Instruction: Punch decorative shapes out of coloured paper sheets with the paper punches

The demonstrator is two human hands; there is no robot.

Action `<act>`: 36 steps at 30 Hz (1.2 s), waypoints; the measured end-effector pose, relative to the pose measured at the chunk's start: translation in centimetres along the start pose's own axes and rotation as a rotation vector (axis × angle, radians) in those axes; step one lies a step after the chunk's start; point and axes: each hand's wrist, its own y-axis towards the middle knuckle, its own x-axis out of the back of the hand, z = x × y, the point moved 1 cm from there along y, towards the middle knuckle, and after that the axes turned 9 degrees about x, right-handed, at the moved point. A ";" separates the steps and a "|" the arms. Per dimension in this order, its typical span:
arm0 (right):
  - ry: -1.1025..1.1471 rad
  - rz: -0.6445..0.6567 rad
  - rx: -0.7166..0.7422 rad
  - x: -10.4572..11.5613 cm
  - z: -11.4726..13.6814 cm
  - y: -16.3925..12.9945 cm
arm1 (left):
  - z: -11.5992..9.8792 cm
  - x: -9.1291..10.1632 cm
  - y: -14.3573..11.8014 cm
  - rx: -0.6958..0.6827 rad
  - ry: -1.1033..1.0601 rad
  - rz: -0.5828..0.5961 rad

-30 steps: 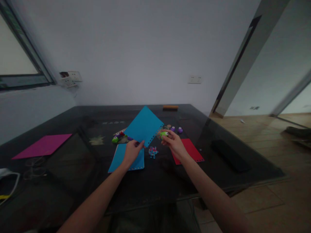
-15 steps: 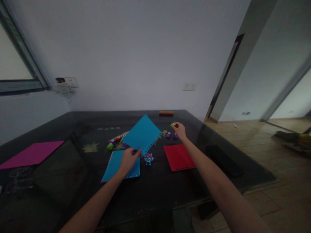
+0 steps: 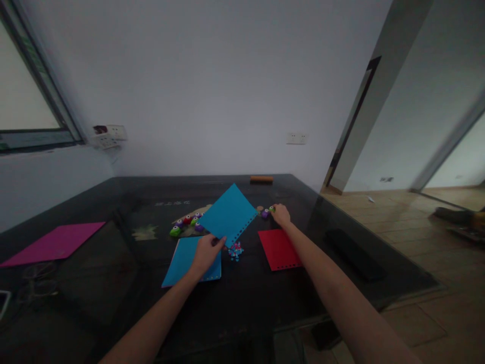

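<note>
Moved since the earlier frame: the green toy (image 3: 272,209), formerly well above the purple toy (image 3: 265,213), now down beside it, with the right hand (image 3: 276,210) lowered to match. Bearings below I take from the loose heap (image 3: 235,251) of small coloured pieces as dial centre.

Item, right hand: two o'clock; fingers drawn together, tips at the green toy's near-right side. Whether they grip it or have let go, I cannot tell; nor can I see whether the toy bears on the counter (image 3: 246,298).

Item, green toy: between one and two o'clock. Its lower place puts it among the toys on that side, so I judge the setting-down all but complete.

Item, left hand (image 3: 214,243): nine o'clock; thumb and fingers closed on one corner of the raised blue sheet (image 3: 228,215), which slants up toward twelve. Unchanged in grip.

Item, lower blue sheet (image 3: 181,258): nine o'clock, flat, partly under the left wrist.

Item, red sheet (image 3: 277,248): three o'clock, flat, forearm across its edge.

Item, toy cluster (image 3: 187,219): ten o'clock, green, purple and red.

Item, pink sheet (image 3: 56,243): nine o'clock, far out.

Item, brown cylinder (image 3: 261,179): nearly one, far edge.
</note>
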 end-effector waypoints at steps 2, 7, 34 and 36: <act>0.005 0.019 0.030 -0.1 -0.3 -0.1 | 0.0 0.0 -0.1 0.000 0.009 0.013; 0.036 0.045 0.096 -0.3 -1.0 -0.4 | -0.1 -0.1 -0.2 0.011 0.031 0.035; 1.014 0.152 0.239 4.6 5.3 -6.3 | -1.2 0.1 -0.9 -0.072 -0.113 0.226; 1.083 0.147 0.185 4.2 5.8 -7.1 | -1.2 0.0 -0.9 -0.071 -0.116 0.281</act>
